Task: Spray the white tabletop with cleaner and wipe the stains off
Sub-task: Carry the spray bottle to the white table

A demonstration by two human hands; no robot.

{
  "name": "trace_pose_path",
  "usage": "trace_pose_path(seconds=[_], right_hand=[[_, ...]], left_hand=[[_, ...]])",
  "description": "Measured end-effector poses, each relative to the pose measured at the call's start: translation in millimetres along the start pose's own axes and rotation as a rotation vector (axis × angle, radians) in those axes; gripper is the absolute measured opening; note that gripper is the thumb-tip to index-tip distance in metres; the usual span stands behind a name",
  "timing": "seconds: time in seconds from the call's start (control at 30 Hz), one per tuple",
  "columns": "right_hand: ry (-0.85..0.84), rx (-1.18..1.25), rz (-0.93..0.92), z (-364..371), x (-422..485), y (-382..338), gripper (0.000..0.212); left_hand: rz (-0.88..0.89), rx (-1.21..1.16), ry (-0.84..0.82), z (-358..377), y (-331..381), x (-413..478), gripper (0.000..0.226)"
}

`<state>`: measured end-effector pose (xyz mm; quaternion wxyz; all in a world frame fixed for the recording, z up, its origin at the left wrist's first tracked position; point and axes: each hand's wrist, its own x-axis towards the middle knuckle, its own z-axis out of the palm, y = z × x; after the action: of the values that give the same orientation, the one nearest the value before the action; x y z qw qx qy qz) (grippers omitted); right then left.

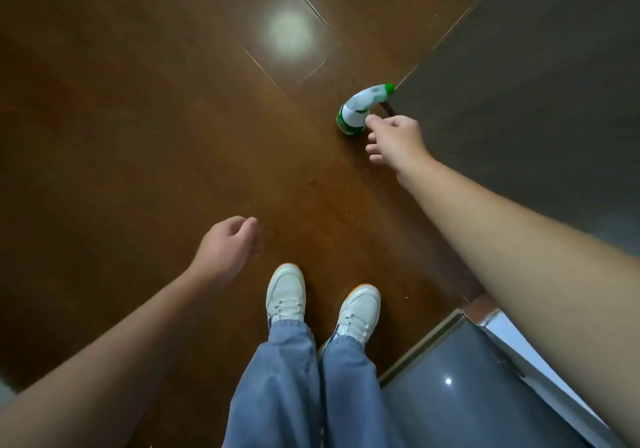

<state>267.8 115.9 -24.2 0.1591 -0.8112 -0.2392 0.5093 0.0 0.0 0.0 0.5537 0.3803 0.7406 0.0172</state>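
Blue jeans [287,378] and two white sneakers [285,291] stood on a dark wooden floor [138,118], nearest the camera. A glossy grey tiled patch [467,378] with a metal edge strip lay just right of the feet.

The left hand [227,243] hung above the floor, just ahead and left of the sneakers. Its fingers [251,225] were loosely curled and held nothing.

The right arm was extended forward and to the right. The right hand [398,139] was at the spray bottle [356,111], back of the hand up, fingers [372,121] partly curled and not wrapped round it. One fingertip was at the bottle's lower body; could not tell if it touched or was just beside.

The spray bottle was white with a green label and a green nozzle [389,87]. It stood upright on the wooden floor, right at the edge of a dark grey surface [536,83], nozzle pointing toward that surface.

Farther off, a round light reflection [289,33] showed on the floorboards.
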Motion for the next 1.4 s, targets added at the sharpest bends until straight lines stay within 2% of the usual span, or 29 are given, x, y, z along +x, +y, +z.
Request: trace_pose_path(seconds=[0.13,0.2,0.4,0.6,0.7,0.83,0.9,1.03,1.23,1.4], right_hand=[[0.130,0.102,0.103,26,46,-7,0.064],[0.192,0.134,0.110,39,68,-6,0.072],[0.288,0.185,0.009,56,99,-12,0.039],[0.273,-0.121,-0.218,35,69,35,0.023],[0.214,-0.164,-0.304,13,32,59,0.012],[0.170,-0.212,-0.333,-21,-27,88,0.023],[0.157,-0.220,-0.289,-40,-62,100,0.028],[0.153,-0.248,-0.199,-80,-151,112,0.026],[0.077,-0.253,-0.187,-144,-290,98,0.026],[0.015,-0.253,-0.386,-198,-391,55,0.028]], left_hand=[[0.000,0.047,-0.005,3,-15,40,0.037],[-0.011,0.048,-0.010,8,-21,58,0.037],[-0.018,0.076,-0.050,20,-38,73,0.040],[-0.117,0.110,-0.049,12,-55,48,0.040],[-0.153,0.135,-0.062,3,-56,27,0.038],[-0.184,0.170,-0.059,-11,-45,-16,0.037],[-0.198,0.185,-0.051,-21,-37,-44,0.035],[-0.208,0.214,-0.039,-46,-13,-108,0.027],[-0.151,0.110,-0.008,-84,43,-228,0.026],[-0.082,-0.003,0.067,-113,81,-333,0.025]])
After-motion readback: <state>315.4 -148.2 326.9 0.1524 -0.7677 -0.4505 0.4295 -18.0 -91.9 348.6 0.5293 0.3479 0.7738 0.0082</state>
